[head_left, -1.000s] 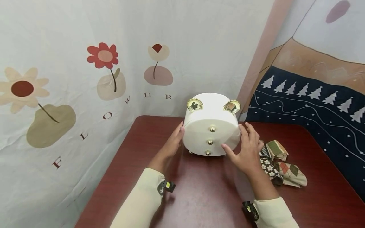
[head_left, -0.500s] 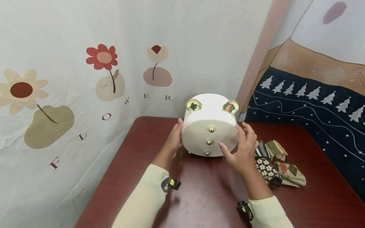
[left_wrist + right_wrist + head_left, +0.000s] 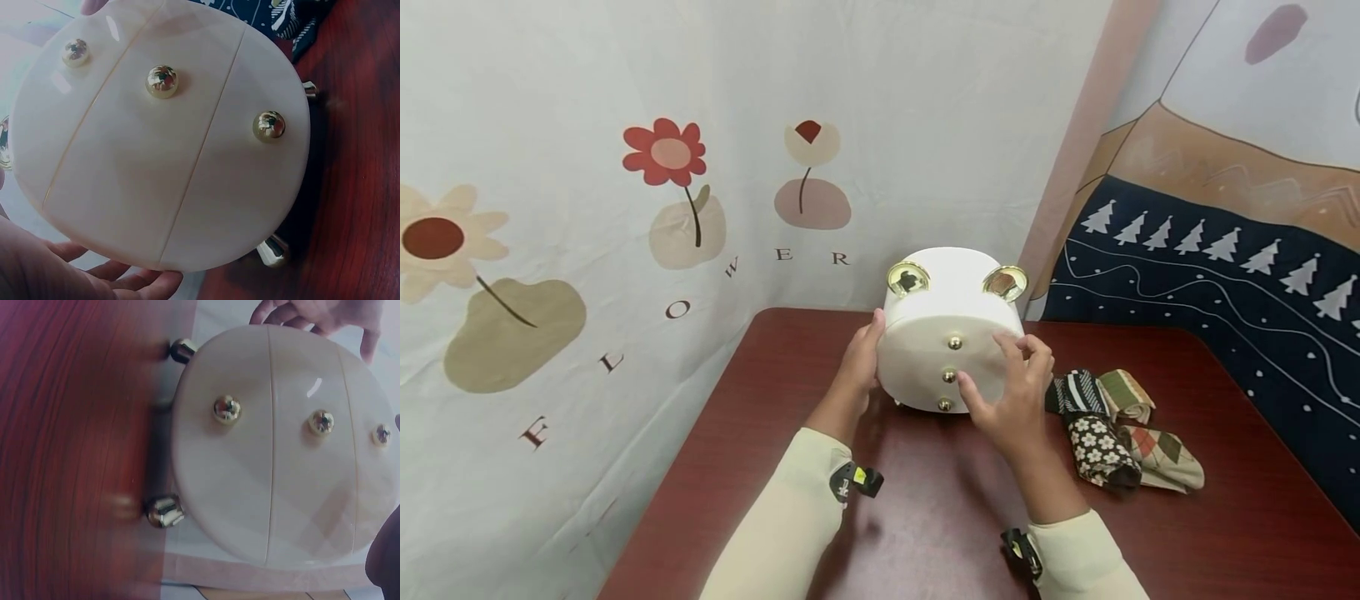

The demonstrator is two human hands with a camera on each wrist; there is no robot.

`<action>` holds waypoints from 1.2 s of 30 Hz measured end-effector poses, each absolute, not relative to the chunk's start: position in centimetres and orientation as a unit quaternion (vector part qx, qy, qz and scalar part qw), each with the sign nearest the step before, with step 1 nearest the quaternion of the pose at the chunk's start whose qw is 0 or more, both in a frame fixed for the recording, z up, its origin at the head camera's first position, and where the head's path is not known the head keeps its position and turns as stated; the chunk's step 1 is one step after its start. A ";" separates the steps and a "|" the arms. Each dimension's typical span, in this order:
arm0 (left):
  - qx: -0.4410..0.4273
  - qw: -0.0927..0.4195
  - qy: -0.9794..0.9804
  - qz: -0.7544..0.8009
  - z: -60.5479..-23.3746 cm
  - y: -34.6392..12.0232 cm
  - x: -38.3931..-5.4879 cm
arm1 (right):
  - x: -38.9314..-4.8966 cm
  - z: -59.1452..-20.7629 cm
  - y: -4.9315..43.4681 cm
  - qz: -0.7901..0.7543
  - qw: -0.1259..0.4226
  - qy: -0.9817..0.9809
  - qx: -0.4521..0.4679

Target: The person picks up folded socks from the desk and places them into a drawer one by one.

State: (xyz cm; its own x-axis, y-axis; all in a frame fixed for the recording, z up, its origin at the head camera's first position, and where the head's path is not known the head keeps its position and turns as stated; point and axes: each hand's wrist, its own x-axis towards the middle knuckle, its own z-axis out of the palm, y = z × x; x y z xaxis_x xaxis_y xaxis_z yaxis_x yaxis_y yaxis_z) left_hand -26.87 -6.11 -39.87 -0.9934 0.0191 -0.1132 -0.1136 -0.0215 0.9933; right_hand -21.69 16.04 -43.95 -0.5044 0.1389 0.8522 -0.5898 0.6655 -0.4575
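A white, rounded mini drawer chest point(image 3: 910, 354) stands on the table. Its front carries three gold knobs, the top knob point(image 3: 955, 342) among them, and two round gold ears sit above. Seams between the drawers and a stubby gold foot point(image 3: 273, 251) show in the left wrist view. My left hand point(image 3: 856, 367) rests against the chest's left side, fingers along the edge and thumb upward. In front of the chest's right half is my right hand point(image 3: 1015, 404), its thumb and fingers spread apart near the upper knobs, with nothing between them. All three drawers look closed.
Several rolled patterned socks point(image 3: 1101, 446) lie on the red-brown table point(image 3: 917, 517) to the right of the chest. Behind the table hangs a white curtain point(image 3: 925, 125) with printed flowers, and a navy tree-print cloth point(image 3: 1195, 275) hangs at the right.
My right hand has moved left from the chest's right side to in front of its face, near the knobs. The left hand stays at the left side; the chest barely shifts in view.
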 end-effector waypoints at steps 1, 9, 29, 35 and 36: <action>-0.036 0.046 0.697 0.715 -39.9 -6.1 -26.9 | -21.7 -43.9 15.8 0.384 0.478 -0.777 0.144; -0.046 0.046 0.684 0.726 -39.9 -5.9 -27.1 | -22.0 -43.6 14.1 0.405 0.488 -0.762 0.131; -0.064 0.062 0.678 0.729 -39.5 -5.8 -27.1 | -22.6 -43.4 11.2 0.421 0.500 -0.751 0.087; -0.066 0.059 0.681 0.727 -39.6 -5.7 -27.1 | -22.8 -43.3 11.0 0.433 0.499 -0.747 0.071; -0.067 0.059 0.681 0.727 -39.6 -5.7 -27.2 | -22.8 -43.2 11.0 0.436 0.497 -0.747 0.068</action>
State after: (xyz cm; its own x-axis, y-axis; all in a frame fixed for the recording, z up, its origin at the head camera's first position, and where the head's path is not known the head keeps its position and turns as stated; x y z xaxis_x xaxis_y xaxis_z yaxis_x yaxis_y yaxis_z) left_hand -27.17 -5.73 -39.59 -0.9841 -0.0045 -0.1775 -0.1769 -0.0652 0.9821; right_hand -22.82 10.95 -43.22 -0.4968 0.3315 0.8021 -0.5346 0.6112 -0.5837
